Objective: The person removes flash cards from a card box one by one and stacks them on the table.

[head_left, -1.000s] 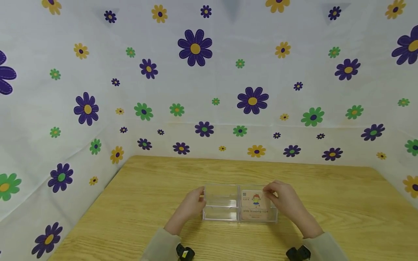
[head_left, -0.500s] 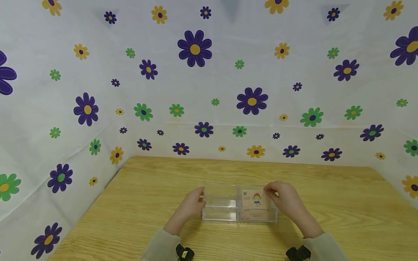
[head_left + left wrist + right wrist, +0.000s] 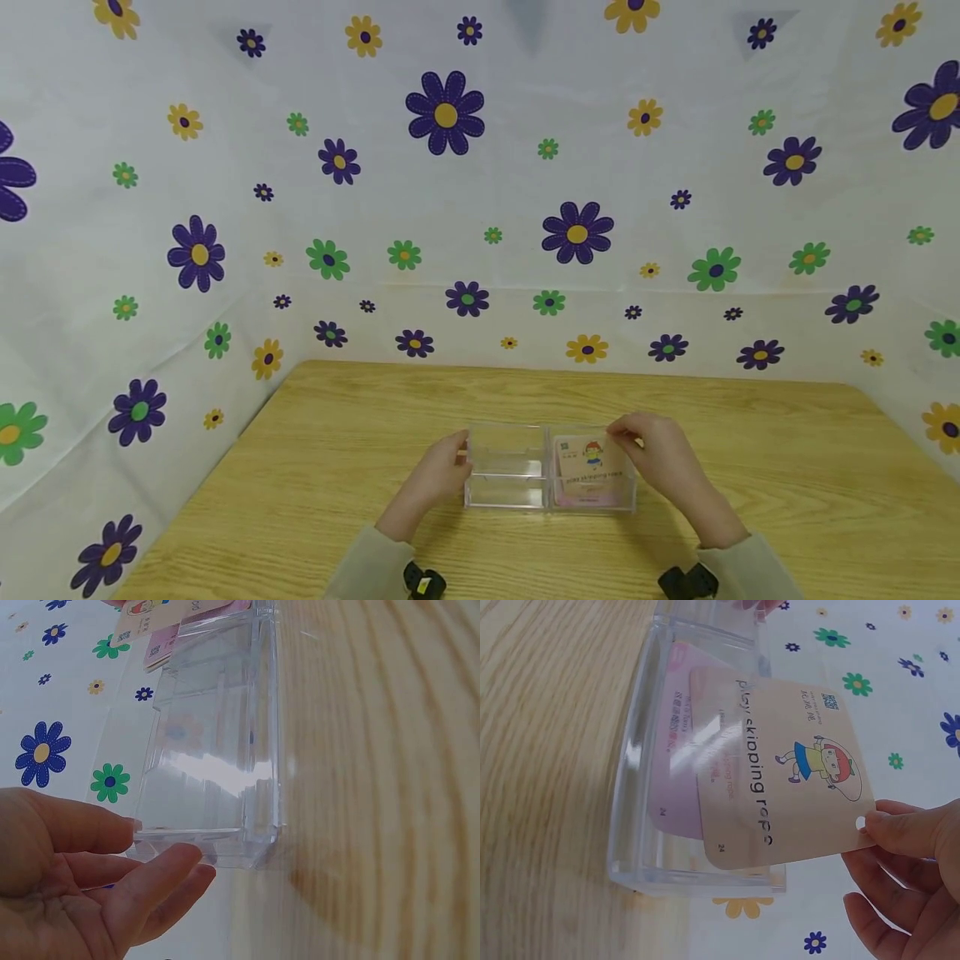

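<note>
A clear plastic card holder (image 3: 507,492) with two side-by-side sections stands on the wooden table. My left hand (image 3: 442,467) grips its left end; the left wrist view shows the thumb and fingers at either side of the end wall (image 3: 187,834). With thumb and fingertips my right hand (image 3: 660,454) pinches the punched corner of a beige flash card (image 3: 787,772). That card, printed with a skipping figure and "play skipping rope", is tilted and partly raised out of the right section. A pink flash card (image 3: 676,750) stands behind it in the same section. No cards show in the left section.
The wood-grain table (image 3: 360,408) reaches back to a white flower-printed cloth (image 3: 495,183) that hangs behind and along the sides. A black wrist camera (image 3: 425,581) sits at the left sleeve and another (image 3: 688,581) at the right sleeve.
The beige flash card has risen slightly and tilted in my right hand, and pink now shows below it in the holder. My left hand stays at the holder's left end.
</note>
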Tool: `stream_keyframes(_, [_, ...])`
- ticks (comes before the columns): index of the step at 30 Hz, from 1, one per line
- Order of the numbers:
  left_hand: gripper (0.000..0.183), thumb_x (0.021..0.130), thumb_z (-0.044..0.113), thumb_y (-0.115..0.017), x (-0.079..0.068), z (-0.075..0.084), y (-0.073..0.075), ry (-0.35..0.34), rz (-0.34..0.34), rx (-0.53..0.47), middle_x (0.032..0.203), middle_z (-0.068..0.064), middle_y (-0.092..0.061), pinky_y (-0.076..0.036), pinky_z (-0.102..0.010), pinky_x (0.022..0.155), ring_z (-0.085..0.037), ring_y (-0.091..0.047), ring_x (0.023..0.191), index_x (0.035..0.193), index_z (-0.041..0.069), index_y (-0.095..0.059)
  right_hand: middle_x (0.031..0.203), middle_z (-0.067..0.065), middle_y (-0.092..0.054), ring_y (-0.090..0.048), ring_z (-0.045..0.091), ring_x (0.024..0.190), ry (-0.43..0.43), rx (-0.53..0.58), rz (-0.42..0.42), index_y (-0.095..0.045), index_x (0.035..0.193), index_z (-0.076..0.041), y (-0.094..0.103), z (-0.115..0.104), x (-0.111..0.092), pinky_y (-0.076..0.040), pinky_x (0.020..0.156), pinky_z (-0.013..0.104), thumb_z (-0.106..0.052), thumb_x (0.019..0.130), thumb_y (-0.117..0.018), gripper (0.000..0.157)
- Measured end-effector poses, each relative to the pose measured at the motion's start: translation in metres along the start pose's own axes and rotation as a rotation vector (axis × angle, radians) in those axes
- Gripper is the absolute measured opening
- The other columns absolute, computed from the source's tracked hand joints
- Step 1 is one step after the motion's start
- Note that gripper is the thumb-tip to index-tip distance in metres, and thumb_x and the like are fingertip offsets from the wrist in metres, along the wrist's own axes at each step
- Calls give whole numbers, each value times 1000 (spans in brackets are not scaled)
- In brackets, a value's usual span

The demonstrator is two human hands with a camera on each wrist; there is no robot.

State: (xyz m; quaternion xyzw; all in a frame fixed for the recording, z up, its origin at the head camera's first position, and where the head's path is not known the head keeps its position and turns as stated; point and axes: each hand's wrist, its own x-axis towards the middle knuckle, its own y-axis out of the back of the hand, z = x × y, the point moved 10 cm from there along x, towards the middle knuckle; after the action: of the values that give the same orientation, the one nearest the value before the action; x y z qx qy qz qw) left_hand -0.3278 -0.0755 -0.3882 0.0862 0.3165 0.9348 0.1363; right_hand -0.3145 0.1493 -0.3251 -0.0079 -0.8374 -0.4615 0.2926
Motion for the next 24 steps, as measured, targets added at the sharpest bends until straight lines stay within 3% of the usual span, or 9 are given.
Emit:
stream_keyframes(13, [47,85,-8,-47,1,-7,-1,21,-12,-3,121,-33,-41,-50,-36,67,-44,-46,104,128,-18,-29,81,4,-64,-60,18,74,25,24,28,-68,80,-5,15,-15,0,-50,63,31,5,78,-62,11])
stream_keyframes(24, [47,85,-8,-47,0,-7,-2,16,-18,-11,121,-34,-40,-50,-37,67,-45,-46,105,127,-18,-29,78,4,-63,-58,15,69,100,9,131,-67,79,-4,36,-27,-7,-49,58,28,8,75,-64,13])
